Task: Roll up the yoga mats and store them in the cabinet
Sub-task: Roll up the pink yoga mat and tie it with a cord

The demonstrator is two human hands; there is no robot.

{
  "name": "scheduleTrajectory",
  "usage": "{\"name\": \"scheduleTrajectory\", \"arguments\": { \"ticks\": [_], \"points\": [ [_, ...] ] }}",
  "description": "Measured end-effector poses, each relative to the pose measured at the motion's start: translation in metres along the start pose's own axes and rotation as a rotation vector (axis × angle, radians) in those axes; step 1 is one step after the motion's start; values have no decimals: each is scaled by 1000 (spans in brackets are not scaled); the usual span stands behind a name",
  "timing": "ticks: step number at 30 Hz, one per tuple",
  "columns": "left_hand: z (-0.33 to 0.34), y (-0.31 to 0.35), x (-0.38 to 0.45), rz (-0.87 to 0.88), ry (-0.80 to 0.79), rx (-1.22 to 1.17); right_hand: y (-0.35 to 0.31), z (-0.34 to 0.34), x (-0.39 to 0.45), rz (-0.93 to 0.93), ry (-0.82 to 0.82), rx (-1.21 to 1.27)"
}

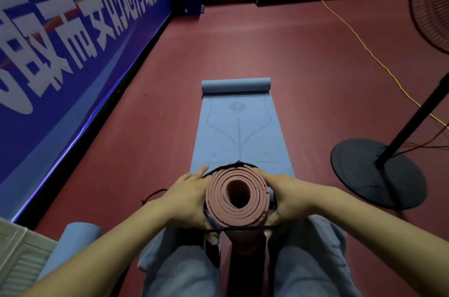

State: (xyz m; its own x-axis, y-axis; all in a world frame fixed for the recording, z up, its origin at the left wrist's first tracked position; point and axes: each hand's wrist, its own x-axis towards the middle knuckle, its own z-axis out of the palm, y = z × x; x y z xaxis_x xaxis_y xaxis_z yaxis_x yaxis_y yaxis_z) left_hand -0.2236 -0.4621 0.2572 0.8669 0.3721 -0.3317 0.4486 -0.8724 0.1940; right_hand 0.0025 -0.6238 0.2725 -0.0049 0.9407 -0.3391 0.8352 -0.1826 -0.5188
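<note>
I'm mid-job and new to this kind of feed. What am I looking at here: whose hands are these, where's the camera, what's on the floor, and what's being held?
There is no machine: these are a person's two bare hands, seen by one wide-angle camera worn on their head, looking forward and down. The left hand and right hand cup a rolled pink mat end-on, one on each side, so you look down its hollow core. A thin black strap crosses below it. On the red floor ahead lies a blue mat, mostly flat, its far end curled into a small roll. Another blue roll sits lower left beside a pale ribbed panel. A fan stand's round base is on the right, with a yellow cable running across the floor.
</note>
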Motion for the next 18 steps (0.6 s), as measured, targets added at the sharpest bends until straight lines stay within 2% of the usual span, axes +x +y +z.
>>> {"name": "scheduleTrajectory", "arguments": {
  "ticks": [3, 5, 7, 9, 11, 14, 18],
  "points": [
    [15, -11, 8, 133, 75, -375, 12, 4, 3, -10, 1, 90],
    [19, -16, 10, 159, 71, -511, 17, 0, 5, -11, -11, 57],
    [17, -13, 12, 147, 38, -414, 22, 1, 9, -8, -45, -19],
    [21, -11, 19, 79, 4, -158, 29, 7, 15, 8, -66, -96],
    [37, -9, 26, 8, -66, -24, 38, 19, 20, 21, -60, -170],
    [77, -15, 39, -114, -97, 41, 61, 42, 25, 94, -79, -247],
    [115, -11, 58, -295, -159, -113, 90, 78, 42, 191, -54, -188]
  ]
}}
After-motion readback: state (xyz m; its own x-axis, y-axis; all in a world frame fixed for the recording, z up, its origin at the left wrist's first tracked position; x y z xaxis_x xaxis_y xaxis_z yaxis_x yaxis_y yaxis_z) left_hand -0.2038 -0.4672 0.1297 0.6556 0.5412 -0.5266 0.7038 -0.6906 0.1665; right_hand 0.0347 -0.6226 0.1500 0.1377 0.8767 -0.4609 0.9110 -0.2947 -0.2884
